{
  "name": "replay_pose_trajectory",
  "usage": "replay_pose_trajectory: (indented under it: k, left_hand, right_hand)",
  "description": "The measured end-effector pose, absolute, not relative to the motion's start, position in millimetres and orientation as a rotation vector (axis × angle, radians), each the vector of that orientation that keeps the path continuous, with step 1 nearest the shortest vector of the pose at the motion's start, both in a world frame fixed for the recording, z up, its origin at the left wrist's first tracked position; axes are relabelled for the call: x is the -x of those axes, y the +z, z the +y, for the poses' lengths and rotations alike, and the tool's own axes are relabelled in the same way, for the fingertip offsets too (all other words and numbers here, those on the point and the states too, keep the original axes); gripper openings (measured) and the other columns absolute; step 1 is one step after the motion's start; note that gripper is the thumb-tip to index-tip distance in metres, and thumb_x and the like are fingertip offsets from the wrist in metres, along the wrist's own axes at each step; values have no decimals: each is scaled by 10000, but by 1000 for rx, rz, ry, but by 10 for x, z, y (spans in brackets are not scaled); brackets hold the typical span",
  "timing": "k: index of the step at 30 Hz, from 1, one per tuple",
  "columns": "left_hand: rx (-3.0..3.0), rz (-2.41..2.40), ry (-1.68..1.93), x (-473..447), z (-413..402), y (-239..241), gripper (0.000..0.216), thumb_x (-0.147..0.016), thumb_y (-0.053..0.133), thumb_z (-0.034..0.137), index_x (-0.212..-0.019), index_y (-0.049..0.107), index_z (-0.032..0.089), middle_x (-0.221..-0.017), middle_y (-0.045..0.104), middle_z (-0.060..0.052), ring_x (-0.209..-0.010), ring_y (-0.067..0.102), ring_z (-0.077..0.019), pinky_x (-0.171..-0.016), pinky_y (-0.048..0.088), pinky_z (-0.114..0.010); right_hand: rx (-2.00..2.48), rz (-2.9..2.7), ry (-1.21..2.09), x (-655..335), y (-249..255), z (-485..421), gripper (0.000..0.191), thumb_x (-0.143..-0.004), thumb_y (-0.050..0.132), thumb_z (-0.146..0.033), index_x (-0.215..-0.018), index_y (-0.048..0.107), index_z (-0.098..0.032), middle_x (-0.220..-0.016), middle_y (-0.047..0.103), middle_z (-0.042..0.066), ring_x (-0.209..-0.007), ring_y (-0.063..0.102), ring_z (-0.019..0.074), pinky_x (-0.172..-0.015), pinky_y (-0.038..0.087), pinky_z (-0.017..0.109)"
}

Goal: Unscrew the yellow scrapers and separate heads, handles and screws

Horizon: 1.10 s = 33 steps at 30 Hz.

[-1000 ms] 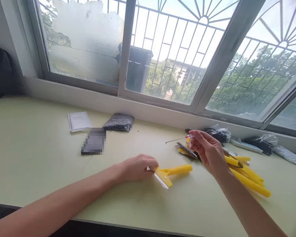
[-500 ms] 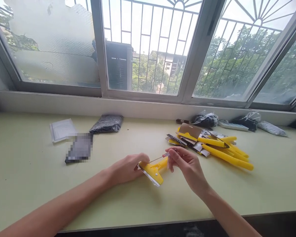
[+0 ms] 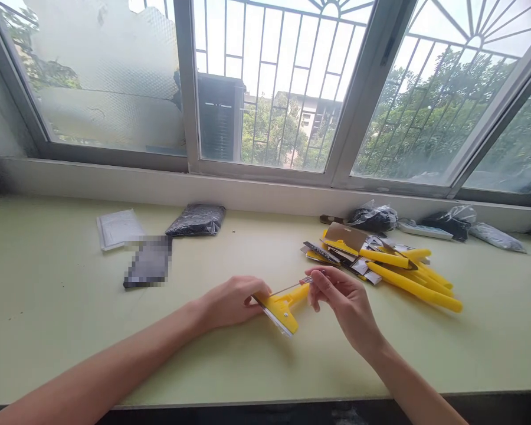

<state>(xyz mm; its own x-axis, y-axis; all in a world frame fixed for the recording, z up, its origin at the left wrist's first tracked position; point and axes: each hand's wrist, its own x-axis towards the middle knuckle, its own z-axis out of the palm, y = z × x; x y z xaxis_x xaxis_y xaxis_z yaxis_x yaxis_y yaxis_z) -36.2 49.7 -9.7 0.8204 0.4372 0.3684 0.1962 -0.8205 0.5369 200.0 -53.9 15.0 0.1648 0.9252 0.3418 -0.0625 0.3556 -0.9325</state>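
Observation:
A yellow scraper (image 3: 283, 306) with a metal blade edge lies on the pale green table (image 3: 53, 330), its handle pointing right. My left hand (image 3: 232, 301) grips its blade end, fingers closed on it. My right hand (image 3: 343, 301) pinches a thin screwdriver (image 3: 292, 285) by its handle. The metal shaft reaches left over the scraper head, its tip close to my left fingers.
A pile of yellow scrapers and packaging cards (image 3: 389, 265) lies to the right. Plastic bags (image 3: 374, 217) line the window sill. At the left are a black packet (image 3: 196, 219), a white packet (image 3: 117, 228) and a blurred dark item (image 3: 148, 268).
My right hand has brought the screwdriver down from above the pile to the scraper head. The left hand kept hold of the scraper. The view swung slightly.

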Motion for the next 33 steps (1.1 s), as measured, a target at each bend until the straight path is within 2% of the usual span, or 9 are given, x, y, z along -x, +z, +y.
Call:
replay_pose_trajectory:
  k: [4,9,17,21,24,33]
  left_hand:
    - [-2600,332,718,364,516,-96,60,-908,605,213,-923,652,178,-1042,745,-82,-792,633,-129,-634,470,-208]
    - [-2697,222,773,352,532,-112,87,-939,576,180,-876,635,172,-996,747,-77,-772,630,-126,-673,479,-221]
    - [-2811,177,794,320,553,-163,121,-938,584,181,-822,619,179,-952,750,-76,-857,667,-168,-797,512,-261]
    - [-2898,147,779,296,563,-188,142,-922,553,121,-803,606,178,-911,742,-67,-831,659,-164,-768,505,-257]
    - [-3015,118,736,274,572,-194,138,-929,563,139,-805,610,175,-880,736,-64,-805,649,-171,-761,497,-270]
    - [-3033,237,647,320,553,-137,117,-904,645,205,-790,651,178,-837,729,-53,-794,654,-183,-673,460,-284]
  right_hand:
    - [961,-1149,851,-2074,162,-546,251,-889,747,-417,-957,754,-176,-708,654,29,-541,574,122,-483,484,256]
    - [958,-1153,605,-2076,324,-315,238,-890,743,-416,-934,736,-182,-668,649,12,-538,606,129,-478,500,247]
    - [937,-1597,431,-1410,324,909,305,-919,642,-461,-967,726,-172,-826,723,55,-608,679,150,-575,584,278]
    - [990,-1624,434,-1184,188,1483,297,-906,620,-452,-884,713,-171,-742,694,41,-564,661,154,-523,561,270]
    - [1029,-1637,441,-1118,150,1733,274,-894,621,-436,-851,699,-177,-706,674,33,-541,647,154,-506,552,270]
    - [1055,-1688,436,-1071,113,1880,280,-869,649,-449,-791,688,-183,-651,645,22,-506,622,156,-503,538,282]
